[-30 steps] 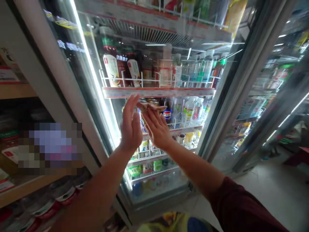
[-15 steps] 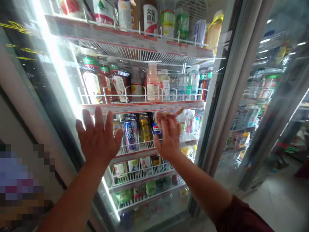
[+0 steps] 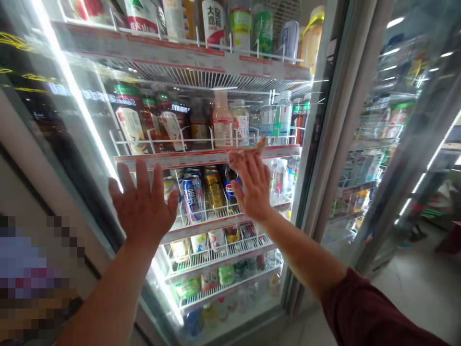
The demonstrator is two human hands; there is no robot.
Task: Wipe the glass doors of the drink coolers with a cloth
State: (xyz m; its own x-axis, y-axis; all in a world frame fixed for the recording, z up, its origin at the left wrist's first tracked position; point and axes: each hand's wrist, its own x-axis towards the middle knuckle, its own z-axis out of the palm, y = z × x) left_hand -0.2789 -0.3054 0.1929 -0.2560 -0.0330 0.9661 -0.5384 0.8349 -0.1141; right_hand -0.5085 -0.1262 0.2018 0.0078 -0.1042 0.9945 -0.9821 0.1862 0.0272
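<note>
My left hand (image 3: 142, 206) is raised with its fingers spread in front of the glass door of a drinks fridge. It seems to hold nothing; whether the palm touches the glass is hard to tell. To its right, my right hand (image 3: 254, 187) reaches up over the same door, its fingers stretched over a small crumpled cloth (image 3: 248, 154). The cloth is pinkish brown and blurred, with one end sticking up past the fingers. Behind the glass, between the hands, stand a blue can (image 3: 193, 197), a gold can (image 3: 213, 190) and a dark Pepsi bottle (image 3: 230, 185).
Several wire shelves with bottles and cans fill the fridge, including a pink bottle (image 3: 222, 120). A bright light strip (image 3: 72, 81) runs down the left side. A metal door frame (image 3: 334, 129) stands at right, beside another glass door with drinks behind it.
My right hand has moved up with the cloth, from the can shelf to the shelf edge above. My left hand stays spread almost in place. The view has shifted slightly.
</note>
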